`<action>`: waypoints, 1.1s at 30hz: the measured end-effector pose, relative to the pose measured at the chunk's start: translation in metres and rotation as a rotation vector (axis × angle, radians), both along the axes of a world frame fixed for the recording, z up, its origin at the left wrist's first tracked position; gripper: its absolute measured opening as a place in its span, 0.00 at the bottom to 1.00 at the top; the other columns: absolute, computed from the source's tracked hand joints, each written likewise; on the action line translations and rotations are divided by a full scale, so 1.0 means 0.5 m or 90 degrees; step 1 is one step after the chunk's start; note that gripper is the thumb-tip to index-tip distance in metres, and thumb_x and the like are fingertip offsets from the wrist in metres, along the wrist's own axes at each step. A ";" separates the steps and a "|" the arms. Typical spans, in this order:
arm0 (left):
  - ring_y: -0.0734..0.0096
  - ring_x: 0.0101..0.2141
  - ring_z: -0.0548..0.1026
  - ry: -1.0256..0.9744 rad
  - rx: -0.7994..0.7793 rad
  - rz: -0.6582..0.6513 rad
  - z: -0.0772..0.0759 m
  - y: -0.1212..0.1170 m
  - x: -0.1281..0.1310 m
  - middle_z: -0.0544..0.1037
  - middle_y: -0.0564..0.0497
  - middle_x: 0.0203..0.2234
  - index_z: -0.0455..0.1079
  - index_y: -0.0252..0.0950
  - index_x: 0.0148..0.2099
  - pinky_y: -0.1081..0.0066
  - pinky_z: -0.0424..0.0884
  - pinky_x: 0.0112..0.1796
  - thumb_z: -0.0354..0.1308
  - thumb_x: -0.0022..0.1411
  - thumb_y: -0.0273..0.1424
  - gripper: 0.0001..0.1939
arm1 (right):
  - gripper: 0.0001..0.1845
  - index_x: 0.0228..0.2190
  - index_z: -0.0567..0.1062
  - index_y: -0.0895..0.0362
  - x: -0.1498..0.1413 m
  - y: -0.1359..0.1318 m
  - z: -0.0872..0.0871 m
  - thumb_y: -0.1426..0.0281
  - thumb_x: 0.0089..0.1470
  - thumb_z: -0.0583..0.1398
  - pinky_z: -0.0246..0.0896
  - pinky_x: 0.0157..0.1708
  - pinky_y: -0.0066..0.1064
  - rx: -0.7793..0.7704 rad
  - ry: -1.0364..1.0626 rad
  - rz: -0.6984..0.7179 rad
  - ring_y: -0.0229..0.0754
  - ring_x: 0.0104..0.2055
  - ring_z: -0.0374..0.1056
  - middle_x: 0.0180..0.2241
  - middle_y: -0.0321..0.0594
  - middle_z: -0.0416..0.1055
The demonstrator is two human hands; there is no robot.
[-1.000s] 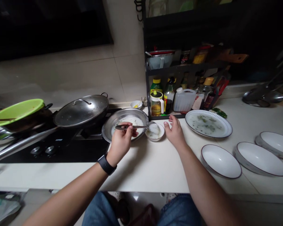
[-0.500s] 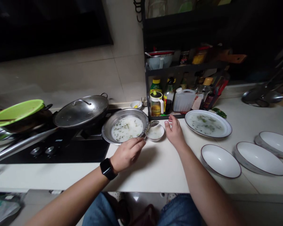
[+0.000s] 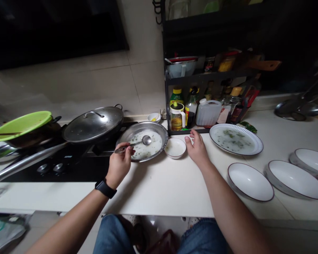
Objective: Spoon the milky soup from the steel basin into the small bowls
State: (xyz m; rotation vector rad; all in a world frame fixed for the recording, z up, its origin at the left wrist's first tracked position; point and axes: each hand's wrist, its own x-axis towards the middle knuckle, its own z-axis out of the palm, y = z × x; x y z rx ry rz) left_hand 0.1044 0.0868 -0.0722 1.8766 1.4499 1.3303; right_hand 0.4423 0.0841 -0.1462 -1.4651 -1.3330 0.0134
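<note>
1. Metal spoon (image 3: 146,140) over the middle of the basin: its bowl faces up above pale liquid (image 3: 145,151) flecked with green. I cannot tell whether it touches the surface.
2. My left hand (image 3: 120,164) lies at 8 o'clock from the spoon's bowl, fingers and thumb clamped on the handle.
3. Around the spoon sits the steel basin (image 3: 165,137), which serves as my clock's centre. A good deal of liquid remains in it.
4. At 3 o'clock, just beside the basin, stands a small white bowl (image 3: 176,143) with only a little in the bottom, as far as I can make out.
5. My right hand (image 3: 196,148) rests farther along 3 o'clock, thumb and fingers apart and holding nothing; whether it touches that bowl I cannot tell.
6. Well apart at 3 o'clock, the ridged plate (image 3: 259,144) already holds a wide pool of liquid with green bits.
7. Between 3 and 4, three larger bowls (image 3: 250,181) show plain white insides. I judge the spooning part done.
8. Between 9 and 10 sits a lidded wok (image 3: 94,123).
</note>
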 end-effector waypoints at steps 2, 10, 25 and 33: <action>0.58 0.33 0.84 0.015 0.002 -0.008 -0.011 -0.004 -0.004 0.83 0.46 0.30 0.71 0.37 0.49 0.66 0.77 0.35 0.58 0.69 0.42 0.14 | 0.33 0.63 0.66 0.57 0.000 0.000 0.000 0.49 0.67 0.54 0.71 0.54 0.57 -0.006 0.003 0.003 0.57 0.55 0.73 0.57 0.61 0.71; 0.60 0.29 0.82 -0.142 -0.114 -0.017 -0.018 0.008 0.009 0.82 0.45 0.31 0.70 0.35 0.45 0.65 0.78 0.30 0.62 0.64 0.46 0.19 | 0.34 0.62 0.66 0.57 -0.001 -0.001 0.001 0.47 0.67 0.54 0.71 0.54 0.57 0.000 0.006 0.012 0.57 0.55 0.73 0.57 0.60 0.71; 0.62 0.28 0.82 -0.397 -0.204 -0.032 0.046 0.032 0.025 0.80 0.48 0.26 0.66 0.34 0.43 0.64 0.79 0.32 0.66 0.59 0.39 0.18 | 0.32 0.58 0.70 0.57 -0.003 -0.002 0.009 0.46 0.67 0.53 0.75 0.50 0.52 0.048 0.029 -0.027 0.55 0.52 0.74 0.53 0.59 0.74; 0.62 0.29 0.83 -0.383 -0.176 -0.082 0.096 0.029 0.056 0.81 0.47 0.28 0.67 0.33 0.43 0.65 0.79 0.33 0.68 0.59 0.41 0.20 | 0.32 0.57 0.70 0.59 0.001 -0.001 0.009 0.47 0.67 0.53 0.74 0.50 0.51 0.057 0.029 -0.035 0.55 0.52 0.74 0.52 0.60 0.74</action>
